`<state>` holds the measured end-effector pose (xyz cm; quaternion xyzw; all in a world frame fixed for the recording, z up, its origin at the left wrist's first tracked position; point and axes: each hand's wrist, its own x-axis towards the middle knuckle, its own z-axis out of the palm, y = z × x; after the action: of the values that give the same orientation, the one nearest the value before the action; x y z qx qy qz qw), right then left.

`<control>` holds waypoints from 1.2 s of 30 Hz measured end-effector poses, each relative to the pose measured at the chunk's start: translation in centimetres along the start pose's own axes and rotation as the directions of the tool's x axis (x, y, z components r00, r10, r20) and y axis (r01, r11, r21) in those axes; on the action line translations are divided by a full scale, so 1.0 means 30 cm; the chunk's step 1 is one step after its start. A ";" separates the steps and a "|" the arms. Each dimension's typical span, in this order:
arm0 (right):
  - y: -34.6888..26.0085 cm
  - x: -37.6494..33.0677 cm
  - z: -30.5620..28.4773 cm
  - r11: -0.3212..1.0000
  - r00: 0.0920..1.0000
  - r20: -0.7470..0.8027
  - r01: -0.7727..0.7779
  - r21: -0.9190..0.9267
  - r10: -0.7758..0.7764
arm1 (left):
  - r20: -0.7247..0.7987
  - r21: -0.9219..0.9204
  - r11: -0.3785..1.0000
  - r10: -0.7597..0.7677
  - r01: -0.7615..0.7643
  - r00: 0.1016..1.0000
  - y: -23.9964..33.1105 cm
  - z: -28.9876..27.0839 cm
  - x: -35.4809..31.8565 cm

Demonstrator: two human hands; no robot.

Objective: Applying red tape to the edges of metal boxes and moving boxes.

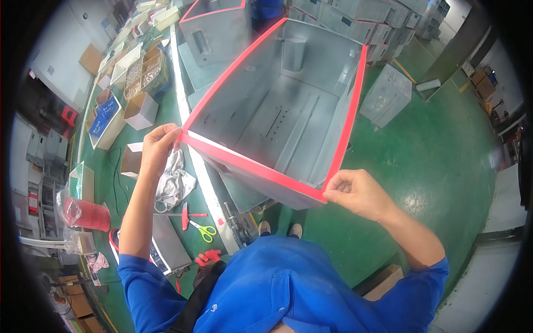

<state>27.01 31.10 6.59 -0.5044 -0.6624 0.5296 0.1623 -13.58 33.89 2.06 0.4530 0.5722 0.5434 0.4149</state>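
A grey metal box (261,111) stands with its open side up in front of me. Red tape (250,162) runs along its rim on every side. At the near left corner my left hand (158,144) is closed, thumb and fingers pinching the tape. Across the near edge, my right hand (355,191) pinches the tape at the near right corner. The near strip stretches between both hands, and a pale band shows beside it towards the left. Whether that strip is fully stuck down I cannot tell.
On the green bench to the left lie yellow-green scissors (205,230), a white cloth (175,183), a red tape roll (91,215) and a blue-marked carton (105,119). Another red-rimmed box (216,33) stands behind. A grey box (388,95) rests on the floor at right, stacked boxes beyond.
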 end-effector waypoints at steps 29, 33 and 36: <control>-0.014 -0.005 0.011 0.994 0.997 -0.052 -0.059 -0.097 0.054 | -0.021 0.001 1.000 -0.022 0.023 1.000 0.024 0.010 0.007; -0.016 -0.005 0.012 0.992 0.997 -0.057 -0.059 -0.111 0.053 | -0.024 0.003 1.000 -0.028 0.028 0.999 0.027 0.011 0.006; -0.021 -0.008 0.010 0.992 0.997 -0.059 -0.063 -0.114 0.057 | -0.032 0.057 0.997 -0.044 0.045 0.999 0.035 0.013 0.011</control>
<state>26.57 30.77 7.09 -0.5472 -0.6717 0.4807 0.1353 -13.21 34.30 3.08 0.4437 0.6040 0.5240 0.4047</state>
